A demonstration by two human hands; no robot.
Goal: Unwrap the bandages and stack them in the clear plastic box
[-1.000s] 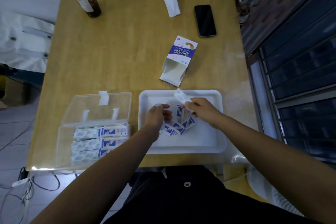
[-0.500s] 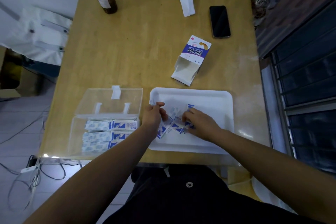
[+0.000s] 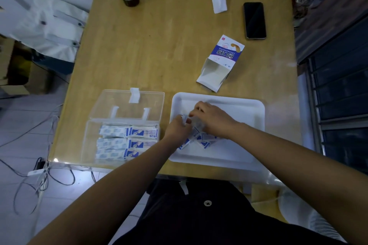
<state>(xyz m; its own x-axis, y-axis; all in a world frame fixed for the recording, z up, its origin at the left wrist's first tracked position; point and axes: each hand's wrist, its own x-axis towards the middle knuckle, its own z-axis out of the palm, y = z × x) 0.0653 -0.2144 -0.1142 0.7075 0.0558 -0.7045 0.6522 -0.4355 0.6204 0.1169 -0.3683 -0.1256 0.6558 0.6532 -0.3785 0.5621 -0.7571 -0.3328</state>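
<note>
Both hands meet over the white tray (image 3: 256, 109), left hand (image 3: 177, 128) and right hand (image 3: 215, 120) curled, pinching one wrapped bandage (image 3: 186, 119) between them. Loose bandages (image 3: 205, 141) lie in the tray beneath. Just left, the open clear plastic box (image 3: 87, 141) holds three rows of stacked bandages (image 3: 127, 142).

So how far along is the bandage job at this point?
Partly done. Three rows of bandages already lie in the clear box. In hand: the left hand and right hand pinch one wrapped piece between them over the white tray, too blurred to tell how far open. Left: a small pile waits on the tray.
</note>
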